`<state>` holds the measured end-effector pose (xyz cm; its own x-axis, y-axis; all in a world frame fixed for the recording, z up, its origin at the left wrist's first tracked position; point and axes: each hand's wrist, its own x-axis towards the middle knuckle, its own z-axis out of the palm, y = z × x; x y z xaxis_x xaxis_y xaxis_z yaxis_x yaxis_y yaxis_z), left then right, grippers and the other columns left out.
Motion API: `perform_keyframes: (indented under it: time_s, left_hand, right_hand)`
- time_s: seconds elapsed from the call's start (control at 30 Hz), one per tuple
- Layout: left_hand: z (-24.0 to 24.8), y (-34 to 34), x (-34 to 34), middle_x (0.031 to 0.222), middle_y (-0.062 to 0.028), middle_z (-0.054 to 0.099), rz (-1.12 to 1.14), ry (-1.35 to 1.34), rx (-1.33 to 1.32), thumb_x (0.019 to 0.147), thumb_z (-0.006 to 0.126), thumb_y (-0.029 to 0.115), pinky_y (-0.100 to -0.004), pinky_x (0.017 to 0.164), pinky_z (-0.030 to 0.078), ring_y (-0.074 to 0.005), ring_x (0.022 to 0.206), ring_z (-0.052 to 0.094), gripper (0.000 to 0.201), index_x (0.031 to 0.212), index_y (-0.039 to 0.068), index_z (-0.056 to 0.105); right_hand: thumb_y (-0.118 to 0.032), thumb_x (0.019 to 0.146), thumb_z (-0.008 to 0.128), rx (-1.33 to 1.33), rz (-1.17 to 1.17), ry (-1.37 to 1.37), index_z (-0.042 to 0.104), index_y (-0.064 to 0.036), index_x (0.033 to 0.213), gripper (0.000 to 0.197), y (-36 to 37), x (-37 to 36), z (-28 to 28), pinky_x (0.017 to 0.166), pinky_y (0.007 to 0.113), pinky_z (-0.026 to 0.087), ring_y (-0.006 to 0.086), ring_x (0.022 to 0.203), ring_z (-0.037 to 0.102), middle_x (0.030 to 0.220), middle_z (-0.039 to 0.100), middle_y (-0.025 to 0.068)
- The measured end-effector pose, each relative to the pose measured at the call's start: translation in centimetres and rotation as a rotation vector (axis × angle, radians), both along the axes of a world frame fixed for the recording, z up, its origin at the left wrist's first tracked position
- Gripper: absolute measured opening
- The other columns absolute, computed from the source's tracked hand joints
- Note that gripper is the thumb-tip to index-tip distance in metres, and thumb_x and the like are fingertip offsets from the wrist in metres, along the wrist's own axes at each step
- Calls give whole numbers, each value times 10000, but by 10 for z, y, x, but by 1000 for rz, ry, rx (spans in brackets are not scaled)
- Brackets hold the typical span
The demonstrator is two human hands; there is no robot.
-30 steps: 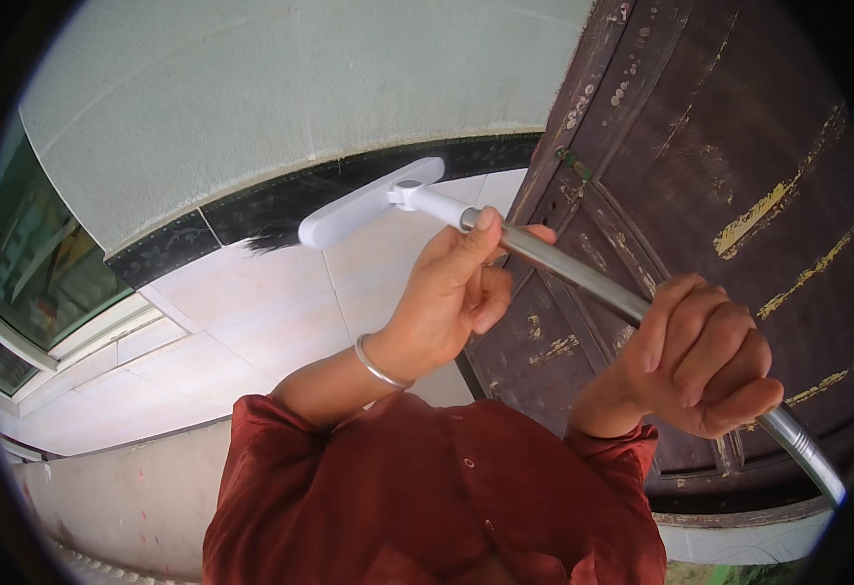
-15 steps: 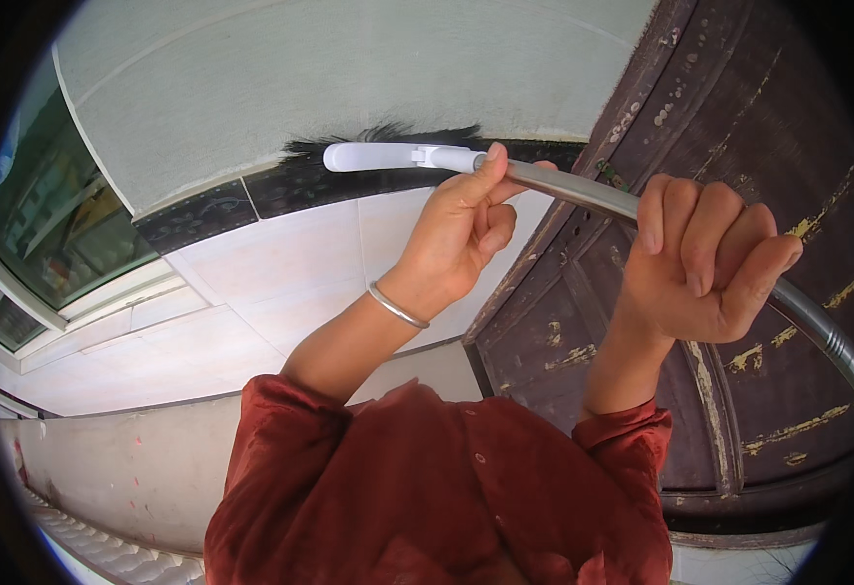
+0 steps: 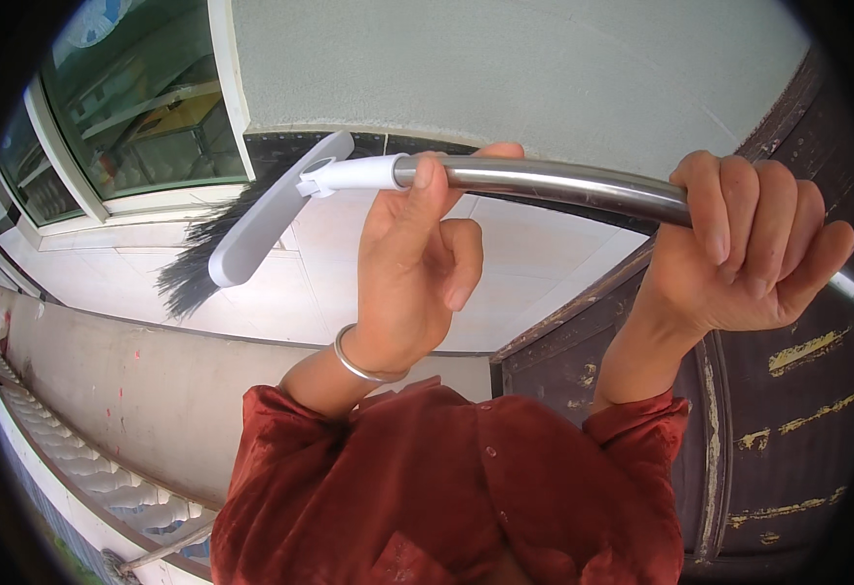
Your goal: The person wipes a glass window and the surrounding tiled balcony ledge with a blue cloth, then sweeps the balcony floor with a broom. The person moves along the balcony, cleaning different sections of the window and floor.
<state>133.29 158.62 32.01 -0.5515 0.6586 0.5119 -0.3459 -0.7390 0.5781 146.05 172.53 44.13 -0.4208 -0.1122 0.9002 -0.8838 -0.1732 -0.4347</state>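
A broom with a white head [image 3: 269, 220] and dark bristles [image 3: 214, 237] is held up in front of me, its head at the left. Its shiny metal pole [image 3: 563, 182] runs right from the white socket. My left hand [image 3: 417, 244], with a bangle at the wrist, grips the pole just beside the socket, thumb across the front and some fingers behind. Farther along the pole, my right hand [image 3: 744, 239] is closed around it, knuckles up. The pole's end beyond the right hand is mostly hidden.
A tiled wall [image 3: 534, 258] with a black band and grey upper part is in front. A framed window [image 3: 144, 117] is at the left, and a worn dark wooden door [image 3: 788, 429] at the right. A balustrade [image 3: 124, 487] lines the lower left.
The broom head has moved left and turned, so its bristles now point to the lower left instead of up against the wall. My view has swung left, showing more window. Both hands keep their hold.
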Motion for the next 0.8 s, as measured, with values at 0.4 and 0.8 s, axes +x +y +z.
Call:
perform_keyframes:
  time_s: [0.4,0.8]
  left_hand:
    - [33,-16,-54,1435,-220,544,160,58,103,1086,406,394,-221,558,446,-225,816,689,407,1236,51,564]
    - [47,-56,-160,1424,-201,459,1961,1011,-116,727,828,187,-479,1078,296,-371,1315,439,844,1430,27,391]
  right_hand:
    - [-310,1058,447,-75,-151,55,440,-149,675,416,-55,-123,36,464,247,360,109,498,386,596,431,-14]
    - [-213,1005,452,276,210,198,360,-162,605,413,-90,-199,60,355,220,295,88,382,316,495,395,-12]
